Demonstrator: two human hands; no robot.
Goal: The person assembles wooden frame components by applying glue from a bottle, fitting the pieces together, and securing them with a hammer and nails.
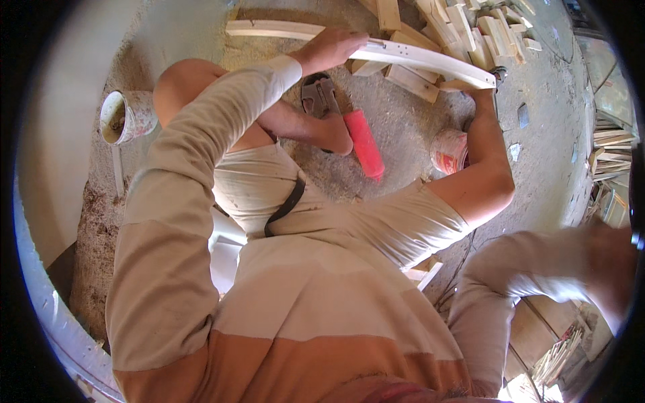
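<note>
A long pale wooden strip (430,59) lies across the far side of my legs, with small dark holes toward its right end. My left hand (329,50) is closed on the strip left of its middle. Just right of the fingertips, a small metal piece (375,44) sits on the wood. The strip's right end is beside my right shin and foot. My right arm reaches out to the right, and my right hand (613,265) is blurred at the picture's edge; its fingers cannot be made out, nor whether it holds anything.
Several wood offcuts (463,30) lie heaped beyond the strip. A red block-like object (365,144) rests on the floor between my legs. A red-and-white bucket (449,151) stands by my right leg, a whitish bucket (138,114) at left. Stacked sticks (611,151) are far right.
</note>
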